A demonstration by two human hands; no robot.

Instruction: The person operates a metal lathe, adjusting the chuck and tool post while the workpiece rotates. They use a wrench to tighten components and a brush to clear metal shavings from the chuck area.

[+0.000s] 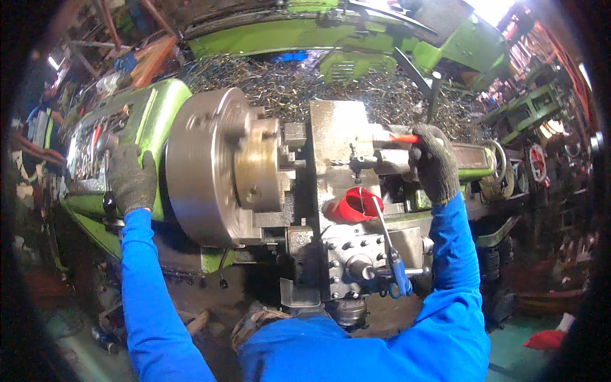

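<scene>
My left hand (132,178), in a dark knit glove, is at the front of the green headstock (153,114). Its fingers curl at a metal lever with a black knob (109,204); the fingertips are partly hidden. In my right hand (436,162), gloved too, is a red-handled brush (402,137), its pale head over the lathe's cross slide (337,124). Between the hands stands the large chuck (207,165), its jaws around a brassy metal ring (256,165). A red cup (358,205) is on the slide, below the brush.
A blue-handled tool (398,274) leans across the bolted tool post (356,258), near my right forearm. Curled metal chips (267,79) lie thick behind the lathe. Hand tools (89,149) cover the headstock top. A handwheel (499,169) stands at the far right.
</scene>
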